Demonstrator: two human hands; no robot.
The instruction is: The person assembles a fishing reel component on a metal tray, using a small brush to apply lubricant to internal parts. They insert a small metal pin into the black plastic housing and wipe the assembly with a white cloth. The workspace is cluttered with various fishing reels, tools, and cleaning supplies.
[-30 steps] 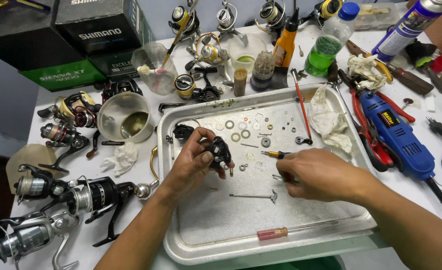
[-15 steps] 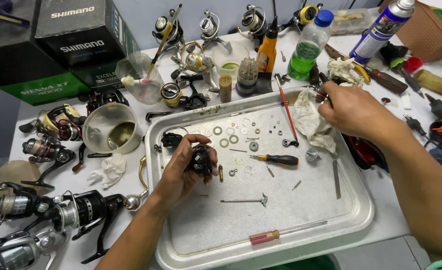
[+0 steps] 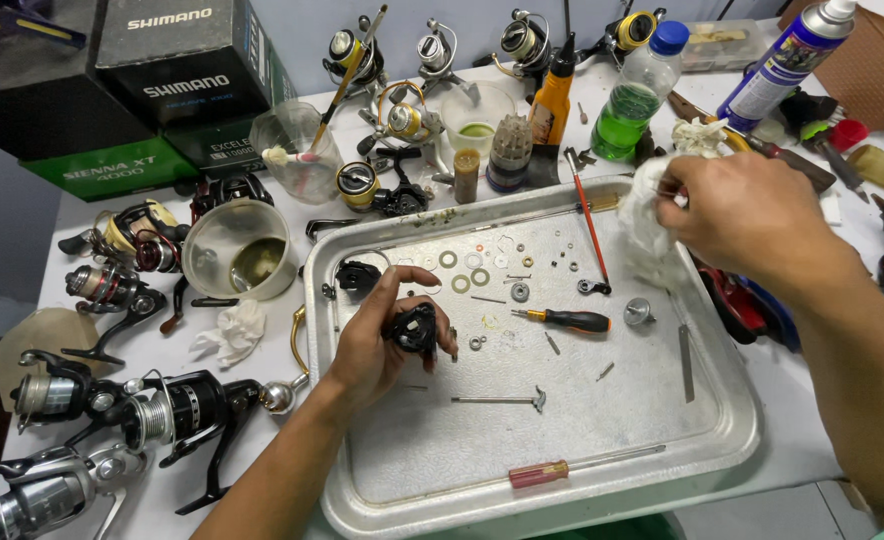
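Hands apart: left hand (image 3: 377, 345) grips black reel body (image 3: 415, 329) over tray (image 3: 732, 440); right hand (image 3: 747, 215) clutches white rag (image 3: 647, 215).

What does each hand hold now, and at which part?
Left hand cups a black reel part around its body. Right hand grips a white rag at its upper edge.

Below your left hand (image 3: 382, 335) the tray (image 3: 732, 455) lies mostly bare. Ahead of it, washers (image 3: 459, 272) and a screwdriver (image 3: 567, 320) crowd the tray; leftward, reels (image 3: 177, 410) seemingly block the counter (image 3: 262, 470).
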